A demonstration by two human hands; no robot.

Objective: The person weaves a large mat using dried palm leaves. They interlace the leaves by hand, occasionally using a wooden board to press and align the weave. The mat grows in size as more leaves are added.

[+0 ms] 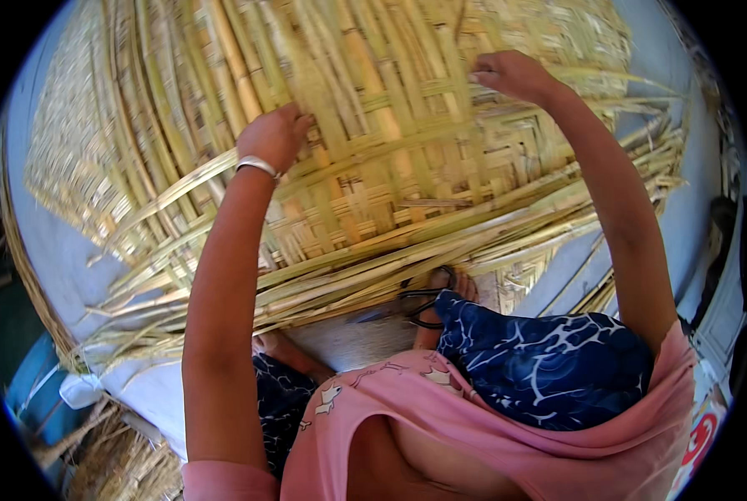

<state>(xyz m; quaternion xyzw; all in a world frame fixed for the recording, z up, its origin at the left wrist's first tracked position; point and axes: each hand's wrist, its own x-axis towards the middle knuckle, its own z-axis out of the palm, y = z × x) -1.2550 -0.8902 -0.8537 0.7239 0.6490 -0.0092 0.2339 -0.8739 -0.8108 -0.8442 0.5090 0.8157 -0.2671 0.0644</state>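
A large woven mat [68, 171] of yellow-green split reed strips spreads in front of me, with long loose uprights fanning toward the far edge. My left hand [275, 138], with a silver bangle [259, 165] at the wrist, is closed over the weave. A pale flat reed strip [185, 184] reaches it from the left and disappears under the fingers. Farther right, my right hand [514, 75] is closed with its fingertips at the weave; what they grip is hidden. Between the hands, cross strips pass over and under the uprights.
Loose reed strips [515, 213] lie in a long bundle across the mat's near side. My sandalled foot [465, 286] is beside it. At the lower left are a blue container [35, 392] and a heap of dry straw [123, 468]. Blue-grey floor [695, 217] shows at the right.
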